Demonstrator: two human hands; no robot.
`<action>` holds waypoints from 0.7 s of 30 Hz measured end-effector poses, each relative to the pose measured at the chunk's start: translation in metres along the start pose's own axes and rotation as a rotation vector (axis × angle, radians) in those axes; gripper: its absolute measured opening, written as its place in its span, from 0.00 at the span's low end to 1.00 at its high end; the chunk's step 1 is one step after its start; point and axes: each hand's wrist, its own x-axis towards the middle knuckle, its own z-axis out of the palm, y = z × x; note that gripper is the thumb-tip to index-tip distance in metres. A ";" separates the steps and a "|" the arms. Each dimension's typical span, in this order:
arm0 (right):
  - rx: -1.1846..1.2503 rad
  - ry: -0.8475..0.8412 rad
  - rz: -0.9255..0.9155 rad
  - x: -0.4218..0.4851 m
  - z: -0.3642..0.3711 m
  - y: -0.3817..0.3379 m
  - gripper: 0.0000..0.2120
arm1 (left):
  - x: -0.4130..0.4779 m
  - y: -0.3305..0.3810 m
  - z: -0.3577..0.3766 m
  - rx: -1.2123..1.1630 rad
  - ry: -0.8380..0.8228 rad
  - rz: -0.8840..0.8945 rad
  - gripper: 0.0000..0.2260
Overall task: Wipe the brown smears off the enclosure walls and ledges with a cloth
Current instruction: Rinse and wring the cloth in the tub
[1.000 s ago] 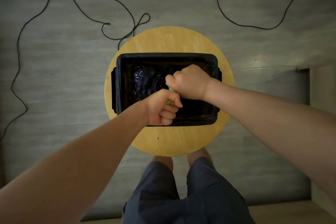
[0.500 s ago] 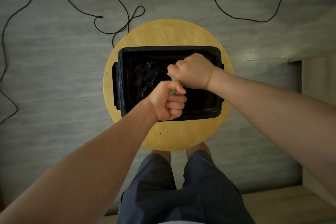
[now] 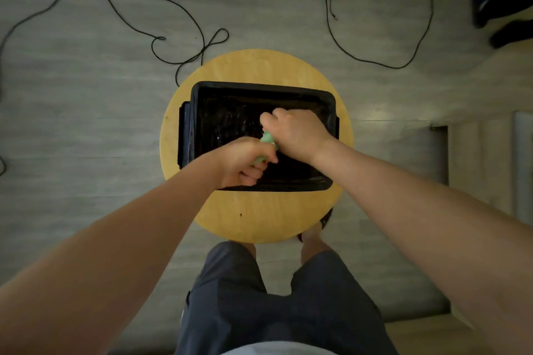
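Now the left hand and right hand both clench the green cloth between them, over the black tub mid-desk. Squeezing off-centre could send drips onto the desk's near edge.

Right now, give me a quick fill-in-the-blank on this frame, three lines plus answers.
1. The cloth gripped by the left hand and the right hand is ____ in colour.
2. The black tub sits on a ____ wooden stool.
3. Black cables lie loose on the ____.
Missing words: green; round; floor.
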 end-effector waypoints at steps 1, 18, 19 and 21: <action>0.056 -0.069 0.070 -0.002 0.004 -0.003 0.15 | 0.000 0.000 0.001 0.239 0.151 0.035 0.08; 1.291 0.160 0.622 -0.292 0.014 0.216 0.11 | 0.107 0.101 0.288 0.702 0.474 0.410 0.20; 1.330 0.189 0.647 -0.305 0.017 0.225 0.11 | 0.112 0.106 0.305 0.691 0.469 0.408 0.20; 1.390 0.271 0.775 -0.393 0.026 0.277 0.11 | 0.155 0.119 0.398 0.711 0.381 0.408 0.20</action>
